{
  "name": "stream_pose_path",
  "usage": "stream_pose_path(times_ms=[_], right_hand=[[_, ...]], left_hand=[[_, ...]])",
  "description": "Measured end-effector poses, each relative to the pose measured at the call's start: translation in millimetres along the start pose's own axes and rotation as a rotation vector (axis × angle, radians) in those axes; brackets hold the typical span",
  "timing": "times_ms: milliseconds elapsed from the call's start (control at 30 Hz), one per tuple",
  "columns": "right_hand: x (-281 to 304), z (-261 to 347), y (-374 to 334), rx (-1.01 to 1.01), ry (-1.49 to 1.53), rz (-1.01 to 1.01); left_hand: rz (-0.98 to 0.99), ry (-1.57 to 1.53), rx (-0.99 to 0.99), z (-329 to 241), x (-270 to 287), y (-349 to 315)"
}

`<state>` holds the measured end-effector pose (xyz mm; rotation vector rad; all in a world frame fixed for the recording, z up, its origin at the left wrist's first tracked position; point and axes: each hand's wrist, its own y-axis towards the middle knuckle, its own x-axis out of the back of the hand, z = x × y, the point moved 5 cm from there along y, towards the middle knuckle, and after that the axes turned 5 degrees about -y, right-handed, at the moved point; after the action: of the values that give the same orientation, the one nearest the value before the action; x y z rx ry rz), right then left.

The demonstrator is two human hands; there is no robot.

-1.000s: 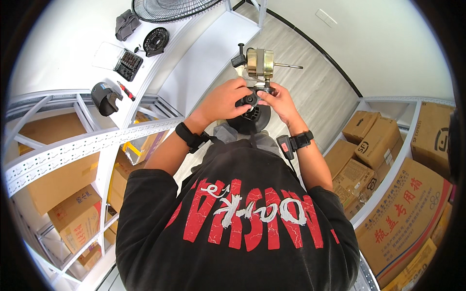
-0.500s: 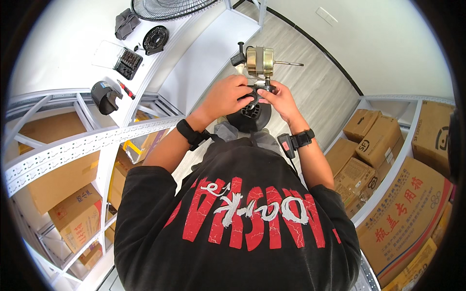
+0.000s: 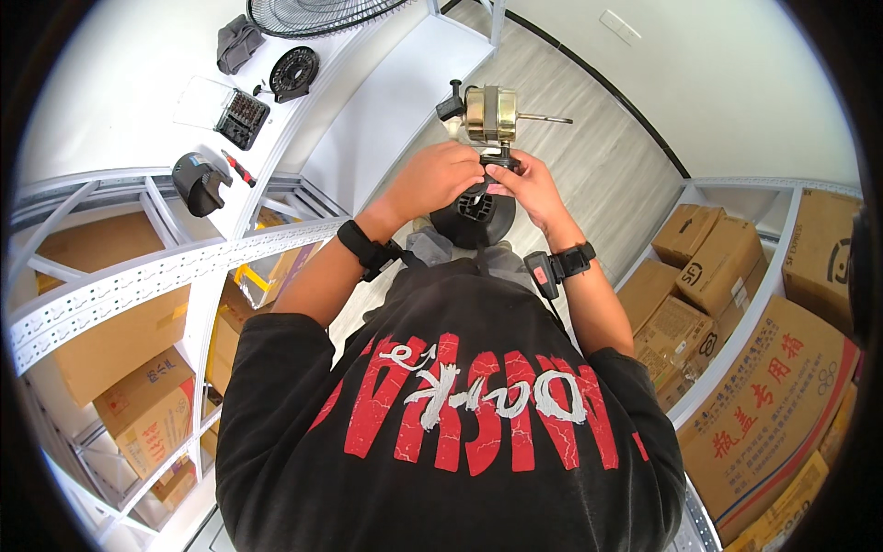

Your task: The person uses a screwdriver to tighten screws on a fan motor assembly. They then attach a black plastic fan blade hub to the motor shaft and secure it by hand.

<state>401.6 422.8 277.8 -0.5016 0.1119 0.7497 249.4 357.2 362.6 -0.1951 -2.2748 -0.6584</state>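
Observation:
In front of me stands a fan stripped to its motor, with a round black base near my feet. The gold and silver motor sits bare at the top, its metal shaft pointing right. Just under the motor is the fan's black neck housing. My left hand closes on its left side, the fingertips partly hidden. From the right, my right hand grips the same housing, the thumb pressed on its near face. A small black box with a knob hangs at the motor's left side.
On the white table at left lie a fan grille, a grey cloth, a round black slotted cover, a bit set, a red-black screwdriver and a dark curved cover. Shelves with cardboard boxes flank me.
The motor has shifted very slightly left and up. My left fingers have drawn in closer around the housing; my right hand keeps nearly the same hold.

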Motion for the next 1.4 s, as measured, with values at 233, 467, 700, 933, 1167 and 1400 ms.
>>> stream_pose_path(times_ms=[233, 467, 700, 933, 1167, 1400], right_hand=[[-1, 0, -2, -0.026, 0.026, -0.046], [1, 2, -2, -0.015, 0.023, -0.042], [1, -2, -1, -0.036, 0.041, -0.051], [2, 0, 0, -0.002, 0.032, -0.063], [1, -1, -1, -0.03, 0.053, -0.067], [4, 1, 0, 0.012, 0.025, -0.089]], left_hand=[[-0.055, -0.023, 0.033, 8, 5, -2], [-0.037, -0.109, 0.17, 9, 1, -2], [-0.071, -0.05, 0.178, 12, -5, -8], [-0.109, 0.039, 0.241, 6, -9, -11], [-0.016, -0.281, 0.336, 15, -4, -16], [-0.058, -0.364, 0.502, 23, -12, -25]])
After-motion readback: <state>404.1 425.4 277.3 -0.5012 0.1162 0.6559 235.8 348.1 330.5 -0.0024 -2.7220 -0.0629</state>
